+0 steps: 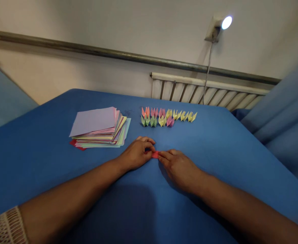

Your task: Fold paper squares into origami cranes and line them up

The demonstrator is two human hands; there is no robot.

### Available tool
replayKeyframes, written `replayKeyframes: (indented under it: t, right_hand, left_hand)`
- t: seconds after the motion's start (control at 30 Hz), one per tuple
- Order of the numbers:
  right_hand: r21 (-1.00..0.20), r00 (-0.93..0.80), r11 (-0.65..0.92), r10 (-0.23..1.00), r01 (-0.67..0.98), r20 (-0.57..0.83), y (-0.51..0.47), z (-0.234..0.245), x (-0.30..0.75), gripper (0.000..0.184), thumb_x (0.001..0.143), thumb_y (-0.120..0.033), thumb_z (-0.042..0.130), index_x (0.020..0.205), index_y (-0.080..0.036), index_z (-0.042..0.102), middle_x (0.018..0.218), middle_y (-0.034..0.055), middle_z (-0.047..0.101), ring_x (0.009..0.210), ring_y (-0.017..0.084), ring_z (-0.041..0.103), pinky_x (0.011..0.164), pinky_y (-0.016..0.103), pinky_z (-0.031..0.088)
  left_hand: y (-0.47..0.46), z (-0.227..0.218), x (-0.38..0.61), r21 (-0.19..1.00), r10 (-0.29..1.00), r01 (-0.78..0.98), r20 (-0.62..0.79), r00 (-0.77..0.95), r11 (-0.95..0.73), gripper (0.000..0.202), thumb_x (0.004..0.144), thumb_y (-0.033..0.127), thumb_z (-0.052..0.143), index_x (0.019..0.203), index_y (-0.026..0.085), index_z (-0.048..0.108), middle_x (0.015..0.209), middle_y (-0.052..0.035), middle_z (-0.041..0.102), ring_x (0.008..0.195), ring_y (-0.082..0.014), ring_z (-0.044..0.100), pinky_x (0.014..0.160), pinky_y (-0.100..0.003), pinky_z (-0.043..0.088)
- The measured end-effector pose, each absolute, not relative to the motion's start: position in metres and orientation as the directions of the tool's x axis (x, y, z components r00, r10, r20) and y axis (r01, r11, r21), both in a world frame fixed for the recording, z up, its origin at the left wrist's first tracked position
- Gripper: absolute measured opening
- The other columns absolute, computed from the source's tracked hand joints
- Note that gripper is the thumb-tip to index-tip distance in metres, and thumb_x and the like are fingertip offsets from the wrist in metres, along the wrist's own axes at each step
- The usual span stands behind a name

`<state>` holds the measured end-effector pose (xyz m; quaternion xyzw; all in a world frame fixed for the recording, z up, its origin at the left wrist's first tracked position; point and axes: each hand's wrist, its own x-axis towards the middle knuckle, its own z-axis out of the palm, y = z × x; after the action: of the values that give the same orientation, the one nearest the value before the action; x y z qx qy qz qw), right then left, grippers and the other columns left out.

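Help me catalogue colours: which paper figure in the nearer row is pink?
The rightmost figure, beside the yellow one; the other two are green.

A sleeve [5, 227] on the left arm shows at the lower left edge, pale cream to beige, in an openwork knit whose small lattice-like holes give it a netted look. It ends in a denser cuff [17, 222], a ribbed band with fine lines running along it and a straight, neat edge around the forearm. Past that band the left forearm [70, 196] and left hand [136, 154] are bare, as are the right hand [181, 169] and the visible right forearm [240, 200], both forearms narrowing towards the wrists.
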<state>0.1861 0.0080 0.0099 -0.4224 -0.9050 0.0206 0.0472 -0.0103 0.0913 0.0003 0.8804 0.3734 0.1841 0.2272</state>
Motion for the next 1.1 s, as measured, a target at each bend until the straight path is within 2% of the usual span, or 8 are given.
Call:
replayKeyframes:
  t: [0.13, 0.2, 0.3, 0.47, 0.63, 0.73, 0.93, 1.1]
  right_hand:
    - [-0.068, -0.615, 0.619, 0.785, 0.782, 0.070, 0.007, 0.011, 0.185, 0.041, 0.089, -0.012, 0.044, 0.129, -0.010, 0.053, 0.124, 0.0144, 0.059, 0.101, 0.024, 0.054, 0.084, 0.038, 0.045]
    - [-0.090, -0.602, 0.608, 0.794, 0.789, 0.082, 0.007, 0.012, 0.185, 0.040, 0.091, -0.013, 0.042, 0.129, -0.012, 0.054, 0.125, 0.0137, 0.060, 0.100, 0.024, 0.054, 0.084, 0.038, 0.046]
    - [-0.146, -0.604, 0.611, 0.792, 0.778, 0.092, 0.009, 0.011, 0.188, 0.038, 0.093, -0.015, 0.040, 0.127, -0.015, 0.056, 0.127, 0.0102, 0.060, 0.100, 0.023, 0.054, 0.086, 0.037, 0.045]
    - [-0.262, -0.556, 0.579, 0.815, 0.772, 0.163, 0.017, 0.007, 0.191, 0.029, 0.095, -0.018, 0.042, 0.113, -0.017, 0.065, 0.116, 0.0077, 0.065, 0.097, 0.020, 0.056, 0.087, 0.035, 0.046]
    - [-0.442, -0.476, 0.541, 0.841, 0.716, 0.258, 0.026, -0.003, 0.193, 0.017, 0.093, -0.021, 0.051, 0.100, -0.018, 0.066, 0.101, 0.0060, 0.068, 0.092, 0.017, 0.059, 0.087, 0.032, 0.045]
    - [-0.504, -0.453, 0.527, 0.849, 0.684, 0.274, 0.031, -0.007, 0.195, 0.012, 0.091, -0.018, 0.055, 0.096, -0.019, 0.065, 0.095, 0.0051, 0.068, 0.090, 0.016, 0.060, 0.085, 0.032, 0.045]
    - [-0.531, -0.443, 0.521, 0.852, 0.668, 0.279, 0.033, -0.009, 0.196, 0.009, 0.089, -0.016, 0.055, 0.090, -0.020, 0.064, 0.091, 0.0034, 0.066, 0.088, 0.016, 0.059, 0.083, 0.031, 0.044]
    - [-0.484, -0.421, 0.486, 0.873, 0.728, 0.245, 0.033, -0.007, 0.195, 0.013, 0.092, -0.018, 0.048, 0.089, -0.018, 0.061, 0.089, 0.0053, 0.065, 0.086, 0.016, 0.058, 0.081, 0.030, 0.044]
  left_hand:
    - [0.088, 0.007, -0.010, 0.541, 0.679, 0.489, 0.225, 0.699, -0.684, 0.020, 0.078, 0.011, 0.055, 0.092, 0.020, 0.067, 0.103, -0.0026, 0.065, 0.099, -0.0180, 0.056, 0.092, -0.034, 0.041]
    - [0.085, 0.013, -0.009, 0.520, 0.614, 0.447, 0.204, 0.762, -0.728, 0.020, 0.081, 0.013, 0.054, 0.096, 0.021, 0.065, 0.094, -0.0014, 0.066, 0.092, -0.0170, 0.057, 0.087, -0.032, 0.042]
    - [0.082, 0.020, -0.010, 0.453, 0.552, 0.444, 0.136, 0.823, -0.773, 0.012, 0.086, 0.021, 0.054, 0.092, 0.021, 0.065, 0.083, -0.0012, 0.065, 0.083, -0.0169, 0.057, 0.081, -0.031, 0.042]
    - [0.084, 0.016, -0.013, 0.386, 0.535, 0.457, 0.122, 0.836, -0.801, 0.011, 0.088, 0.025, 0.057, 0.093, 0.021, 0.066, 0.089, -0.0016, 0.067, 0.087, -0.0174, 0.058, 0.084, -0.031, 0.041]
    - [0.087, 0.012, -0.013, 0.409, 0.546, 0.460, 0.120, 0.829, -0.788, 0.012, 0.088, 0.024, 0.057, 0.094, 0.022, 0.067, 0.091, -0.0008, 0.068, 0.089, -0.0172, 0.058, 0.085, -0.030, 0.040]
    - [0.087, 0.014, -0.012, 0.432, 0.549, 0.459, 0.104, 0.829, -0.776, 0.013, 0.089, 0.025, 0.055, 0.094, 0.022, 0.067, 0.091, -0.0007, 0.068, 0.088, -0.0165, 0.058, 0.084, -0.030, 0.041]
    - [0.087, 0.017, -0.011, 0.453, 0.546, 0.448, 0.108, 0.831, -0.771, 0.014, 0.089, 0.025, 0.053, 0.094, 0.022, 0.066, 0.087, -0.0007, 0.066, 0.085, -0.0159, 0.057, 0.083, -0.029, 0.041]
    - [0.087, 0.017, -0.009, 0.442, 0.567, 0.475, 0.097, 0.818, -0.761, 0.013, 0.089, 0.025, 0.053, 0.089, 0.020, 0.065, 0.085, -0.0012, 0.065, 0.083, -0.0162, 0.056, 0.080, -0.029, 0.041]
